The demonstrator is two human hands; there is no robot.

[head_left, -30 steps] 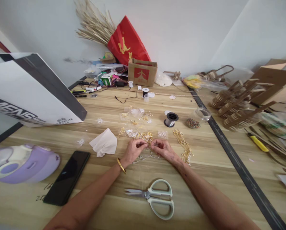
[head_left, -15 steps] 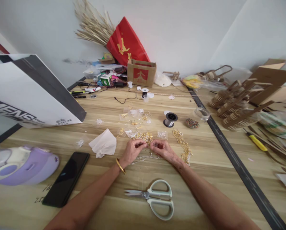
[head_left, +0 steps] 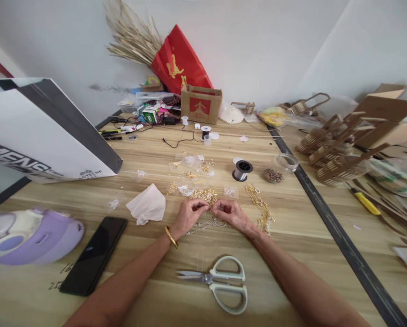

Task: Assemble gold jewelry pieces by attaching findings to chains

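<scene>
My left hand (head_left: 192,214) is closed in a pinch, its fingertips close to those of my right hand (head_left: 231,213), which is pinched too. What lies between the fingertips is too small to make out. Just beyond them is a heap of small gold and silver beads (head_left: 203,194). A silver chain (head_left: 200,226) lies on the table under and between my hands. To the right of my right hand rests a bunch of gold chains (head_left: 258,202). Scissors with pale green handles (head_left: 220,281) lie open nearer to me.
A black phone (head_left: 94,256), a white tissue (head_left: 147,204) and a purple-and-white appliance (head_left: 36,236) are on the left. Beyond the beads stand a wire spool (head_left: 242,170) and a glass jar (head_left: 287,163). Small woven baskets (head_left: 339,150) and a yellow cutter (head_left: 365,201) lie at right.
My right hand has shifted very slightly left, toward my left hand. Both hands stay pinched over the same spot; nothing else has visibly moved.
</scene>
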